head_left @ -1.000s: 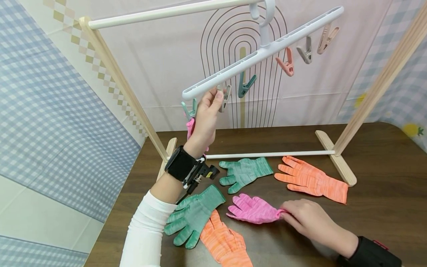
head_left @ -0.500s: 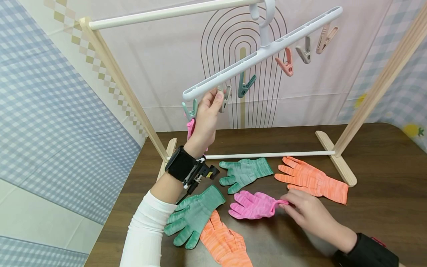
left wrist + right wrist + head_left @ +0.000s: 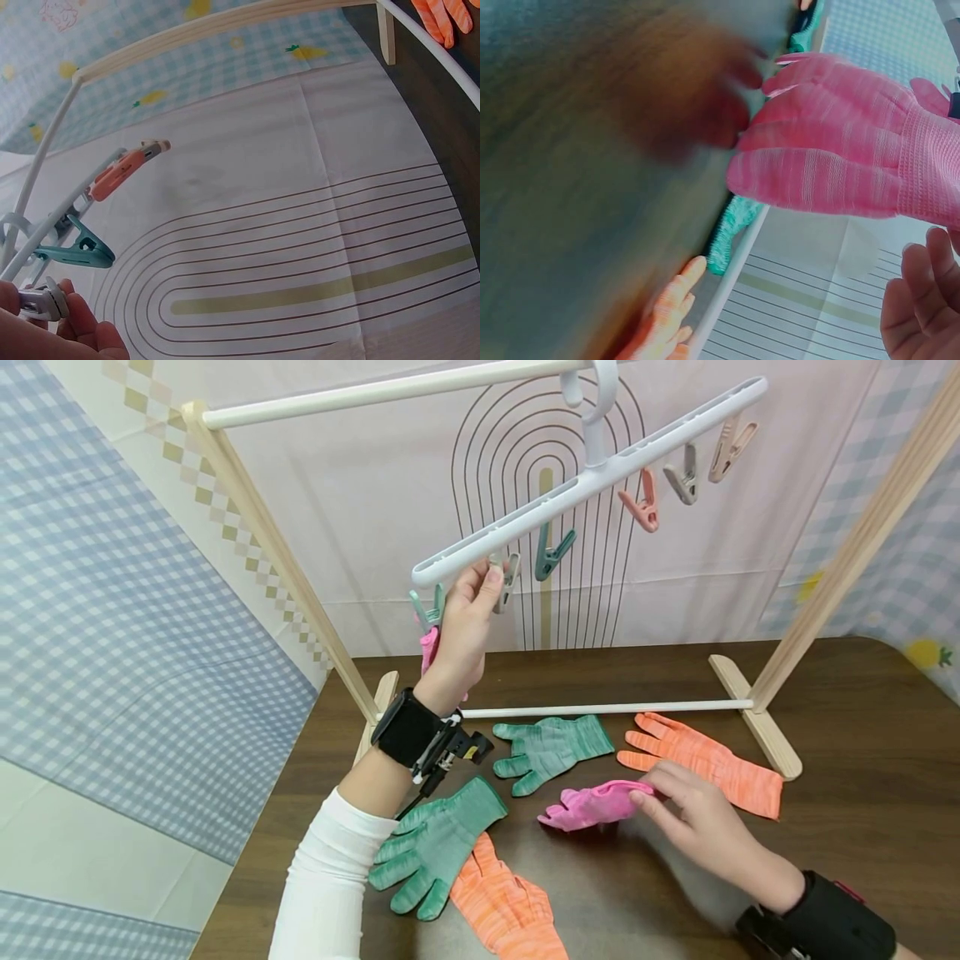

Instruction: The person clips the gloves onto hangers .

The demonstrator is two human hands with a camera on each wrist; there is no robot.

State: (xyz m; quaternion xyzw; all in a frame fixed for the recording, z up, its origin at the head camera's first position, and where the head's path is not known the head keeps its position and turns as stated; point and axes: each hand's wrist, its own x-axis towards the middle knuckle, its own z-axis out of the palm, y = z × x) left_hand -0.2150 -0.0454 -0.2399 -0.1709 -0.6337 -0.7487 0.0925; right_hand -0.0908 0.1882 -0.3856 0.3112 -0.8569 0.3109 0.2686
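Observation:
My left hand (image 3: 463,631) is raised to the low left end of a white hanger (image 3: 592,477). Its thumb and fingers pinch a grey clothespin (image 3: 510,583), which the left wrist view also shows between the fingertips. Beside that hand a light green clothespin (image 3: 429,608) holds a pink glove (image 3: 428,647), mostly hidden behind the wrist. Low over the table, my right hand (image 3: 697,822) pinches a second pink glove (image 3: 588,806) by its cuff, fingers pointing left. In the right wrist view this striped glove (image 3: 825,142) hangs with its fingers spread.
Two green gloves (image 3: 551,747) and two orange gloves (image 3: 712,764) lie on the dark wooden table (image 3: 862,760). A wooden rack (image 3: 277,560) with a white top rail (image 3: 375,389) carries the tilted hanger. Teal (image 3: 553,553), coral (image 3: 641,502), grey and beige clothespins hang farther along it.
The right hand has lifted the pink glove's cuff and moved slightly away toward the rack; the glove now tilts off the table. The left hand stays on the grey clothespin.

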